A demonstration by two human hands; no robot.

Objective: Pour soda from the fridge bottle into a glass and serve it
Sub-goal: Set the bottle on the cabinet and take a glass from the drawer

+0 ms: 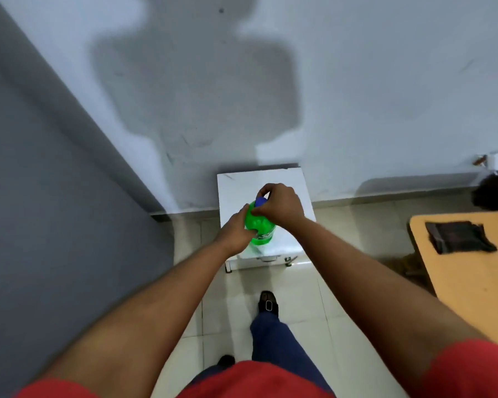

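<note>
Green plastic fills the middle of my view: the soda bottle stands upright over a small white fridge set against the pale wall. I cannot tell whether its base rests on the fridge top or is held just above it. My left hand wraps the bottle's shoulder, its grip closed on the green body. My right hand sits on top, fingers pinched closed around the blue cap. Both forearms reach forward from red sleeves. Below, one dark shoe and a blue trouser leg stand on the pale tiled floor. At right, a wooden tabletop carries a dark wallet-like object, well apart from the bottle.
</note>
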